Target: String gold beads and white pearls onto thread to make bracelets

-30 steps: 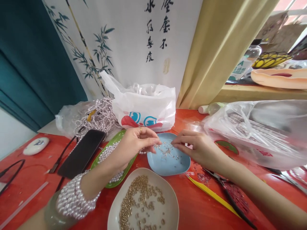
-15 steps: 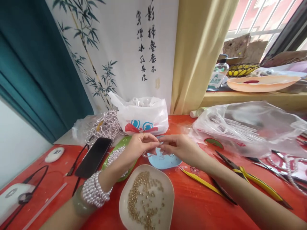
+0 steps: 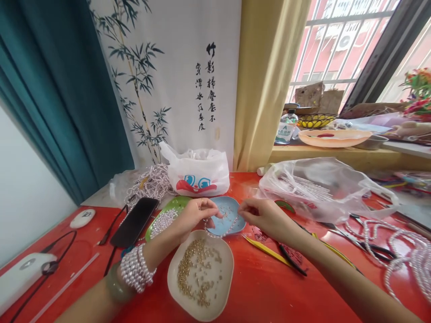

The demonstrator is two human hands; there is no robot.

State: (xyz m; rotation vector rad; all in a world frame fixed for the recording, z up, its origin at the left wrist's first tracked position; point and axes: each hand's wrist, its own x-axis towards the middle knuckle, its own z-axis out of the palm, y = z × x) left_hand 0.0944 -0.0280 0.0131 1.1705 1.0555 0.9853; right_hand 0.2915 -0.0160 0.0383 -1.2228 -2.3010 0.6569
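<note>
My left hand [image 3: 195,216] and my right hand [image 3: 261,214] are both pinched over a small blue dish [image 3: 232,204] of tiny metal pins. A short strand of pearl beads [image 3: 224,232] hangs in a curve between the two hands. My left wrist wears a wound pearl bracelet [image 3: 136,268] and a green bangle. In front of the hands sits a cream dish [image 3: 218,294] of gold beads. A green dish [image 3: 175,204] of pearl beads lies just left of my left hand.
A black phone [image 3: 134,221] and cables lie at the left. A white printed bag [image 3: 198,172] and pearl strands [image 3: 150,181] stand behind the dishes. Yellow-handled pliers [image 3: 276,255], a clear plastic bag [image 3: 323,188] and more bead strands [image 3: 404,251] lie on the right.
The camera has tilted up, showing more wall and window. My hands have drawn slightly apart, and the pearl strand now hangs visibly between them.
</note>
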